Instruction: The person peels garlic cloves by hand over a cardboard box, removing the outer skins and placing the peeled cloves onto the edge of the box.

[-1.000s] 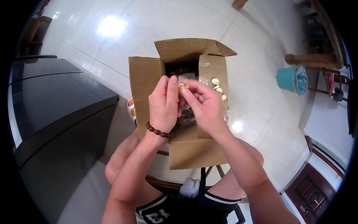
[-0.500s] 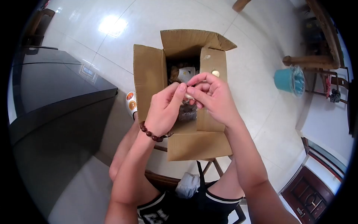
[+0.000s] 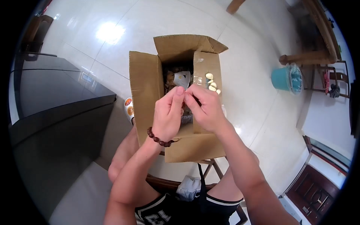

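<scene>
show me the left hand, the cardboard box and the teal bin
left hand (image 3: 166,115): head view, on the back, near the thumb's base
cardboard box (image 3: 144,84): head view, on its left flap
teal bin (image 3: 280,80): head view, on its outer side wall

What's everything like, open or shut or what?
Cardboard box: open, flaps folded outward
Garlic cloves: peeled, lying on a flap
Teal bin: upright, lined with clear plastic
Left hand: fingers pinched together
Right hand: fingers pinched together
Bead bracelet: being worn
Brown door: looks shut

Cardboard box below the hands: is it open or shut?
Open. The cardboard box has its flaps spread outward, and a white item shows inside.
</scene>
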Available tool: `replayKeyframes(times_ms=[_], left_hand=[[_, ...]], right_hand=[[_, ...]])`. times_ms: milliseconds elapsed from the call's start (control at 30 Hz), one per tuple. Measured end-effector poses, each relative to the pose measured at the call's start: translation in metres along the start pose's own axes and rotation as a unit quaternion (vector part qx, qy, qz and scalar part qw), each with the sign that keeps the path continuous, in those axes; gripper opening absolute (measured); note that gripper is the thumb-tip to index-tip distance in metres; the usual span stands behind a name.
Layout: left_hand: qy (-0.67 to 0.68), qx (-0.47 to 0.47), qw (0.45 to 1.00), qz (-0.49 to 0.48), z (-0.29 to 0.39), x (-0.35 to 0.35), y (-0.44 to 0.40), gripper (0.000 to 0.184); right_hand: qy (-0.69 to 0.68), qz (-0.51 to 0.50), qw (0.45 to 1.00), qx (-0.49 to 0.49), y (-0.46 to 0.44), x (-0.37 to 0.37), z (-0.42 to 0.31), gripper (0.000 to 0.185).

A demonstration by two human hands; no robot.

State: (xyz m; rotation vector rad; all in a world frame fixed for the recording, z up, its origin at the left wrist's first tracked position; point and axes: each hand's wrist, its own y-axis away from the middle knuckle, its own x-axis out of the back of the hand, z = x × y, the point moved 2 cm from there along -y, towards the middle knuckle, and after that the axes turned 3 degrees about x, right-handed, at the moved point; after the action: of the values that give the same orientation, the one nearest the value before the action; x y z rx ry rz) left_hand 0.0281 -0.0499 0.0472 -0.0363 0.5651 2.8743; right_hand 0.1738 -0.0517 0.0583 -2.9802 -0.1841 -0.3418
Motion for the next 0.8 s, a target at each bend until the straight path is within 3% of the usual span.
replayKeyframes(times_ms=[67, 100, 167, 200, 267, 300, 367, 500, 567, 600, 667, 800], left_hand=[[0.041, 0.025, 0.999, 0.005, -0.003, -0.007, 0.0, 0.04], [-0.014, -0.029, 0.999, 0.038, -0.001, -0.011, 0.001, 0.042], [-0.163, -0.178, 0.966, 0.088, 0.005, -0.011, -0.004, 0.043], [-0.165, -0.177, 0.967, 0.084, 0.006, -0.007, -0.006, 0.043], [-0.337, -0.253, 0.904, 0.073, 0.015, -0.002, -0.008, 0.031], [-0.338, -0.252, 0.904, 0.071, 0.017, -0.001, -0.009, 0.031], [-0.396, -0.267, 0.876, 0.061, 0.021, -0.001, -0.009, 0.029], [-0.369, -0.254, 0.892, 0.06, 0.012, 0.0, -0.014, 0.034], [-0.164, -0.129, 0.977, 0.039, 0.009, -0.002, -0.016, 0.042], [-0.163, -0.129, 0.977, 0.039, 0.007, 0.0, -0.016, 0.042], [0.046, 0.15, 0.987, -0.041, -0.008, 0.003, -0.019, 0.048], [0.1, 0.194, 0.973, -0.068, -0.007, 0.002, -0.017, 0.051]], right_hand=[[-0.016, 0.014, 1.0, -0.007, 0.002, -0.005, 0.006, 0.021], [-0.017, 0.014, 1.0, -0.008, 0.004, -0.01, 0.012, 0.021], [-0.166, 0.074, 0.979, -0.086, 0.01, -0.02, 0.025, 0.026], [-0.168, 0.078, 0.979, -0.089, 0.013, -0.024, 0.024, 0.026], [-0.342, 0.109, 0.916, -0.177, 0.015, -0.029, 0.024, 0.031], [-0.342, 0.111, 0.916, -0.178, 0.014, -0.028, 0.02, 0.031], [-0.471, 0.116, 0.832, -0.269, 0.013, -0.029, 0.015, 0.033], [-0.447, 0.12, 0.844, -0.272, 0.013, -0.032, 0.022, 0.032], [-0.188, 0.129, 0.964, -0.138, 0.012, -0.028, 0.025, 0.031], [-0.187, 0.129, 0.964, -0.139, 0.011, -0.026, 0.022, 0.031], [0.009, 0.109, 0.994, -0.02, 0.008, -0.016, 0.009, 0.031], [0.041, 0.1, 0.994, 0.005, 0.008, -0.014, 0.013, 0.032]])
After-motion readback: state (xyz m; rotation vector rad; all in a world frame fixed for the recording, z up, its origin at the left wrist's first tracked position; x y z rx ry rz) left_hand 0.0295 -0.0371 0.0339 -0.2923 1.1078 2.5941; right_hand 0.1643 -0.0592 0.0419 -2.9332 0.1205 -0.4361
